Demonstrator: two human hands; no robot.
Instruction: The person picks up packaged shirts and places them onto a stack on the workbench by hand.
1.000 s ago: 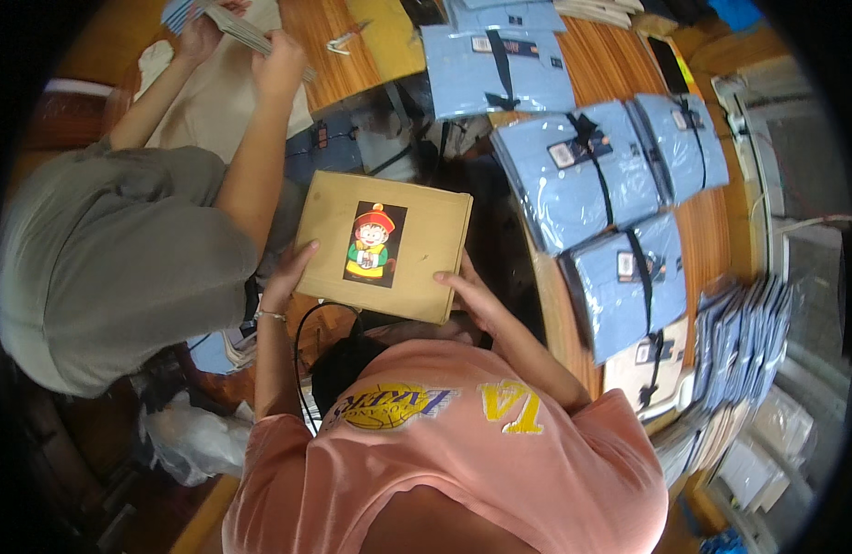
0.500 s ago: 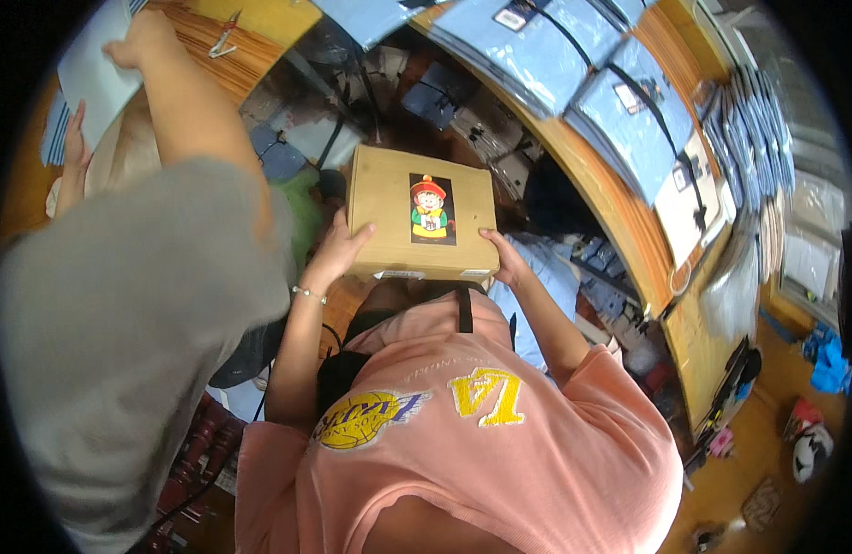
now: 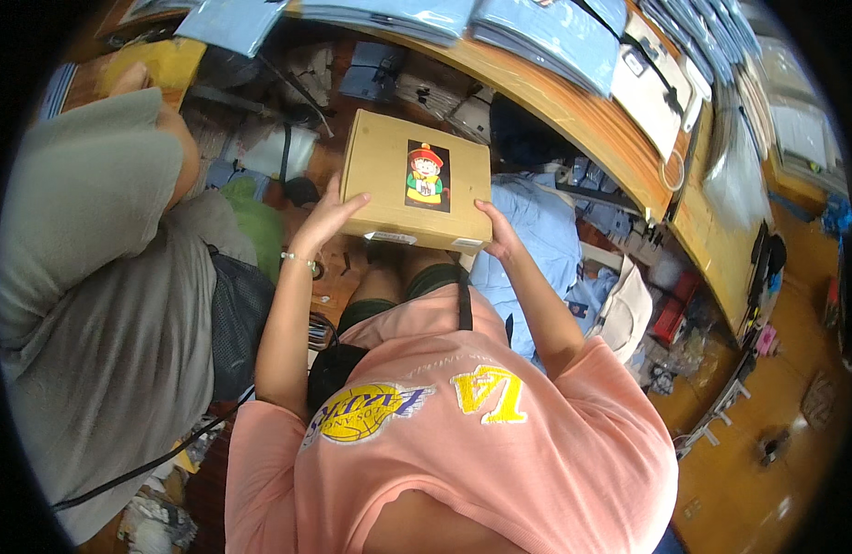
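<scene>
Biggest of all, filling six o'clock, was my peach shirt [image 3: 537,443], yellow and purple lettering across it. Over at nine o'clock, a co-worker in grey [image 3: 94,305] took up that whole flank! From twelve round to two ran the wooden table [image 3: 652,189], its edge a long curve, and along it at one o'clock, blue garments in clear bags [image 3: 546,46], laid in stacks. A loose blue heap of cloth [image 3: 528,231] sat at two o'clock, just beyond my right hand.

And there, at twelve, in the thick of it: the brown cardboard box [image 3: 389,185], lid down, broad face toward me, held out in front of my body. A cream garment in a bag [image 3: 648,102] lay on the table near two o'clock. At ten, a bit of green cloth [image 3: 255,214] beside the grey figure.

Now the grip! Left hand [image 3: 332,219] at the box's eight o'clock, thumb pressed over the corner; right hand [image 3: 500,231] at its four, thumb at the edge; both firmly on the cardboard, the undersides hidden. A cartoon sticker [image 3: 428,175], red hat and all, stood right of centre on top. Smaller, a white label [image 3: 389,237] on the near side; smallest, the bracelet [image 3: 299,260] on my left wrist.
</scene>
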